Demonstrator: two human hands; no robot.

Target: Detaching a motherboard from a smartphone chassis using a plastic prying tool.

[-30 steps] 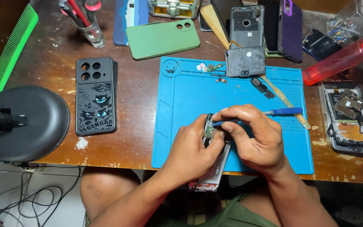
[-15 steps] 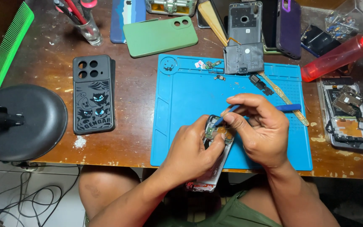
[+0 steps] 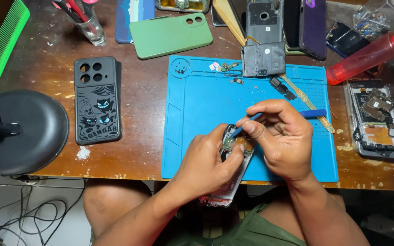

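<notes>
Since a moment ago, our right hand has tilted the slim blue plastic pry tool so its tip meets the opened phone's exposed board. Our left hand, grip clamped, holds that phone over the blue silicone mat's near edge; the right pinches the tool, so we judge prying is underway.

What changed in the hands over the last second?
The right hand lifted slightly off the opened phone and tilted its blue tool so the tip pokes into the phone's top end. The left hand kept gripping the phone. The blue mat and the cases around it stayed put.
</notes>
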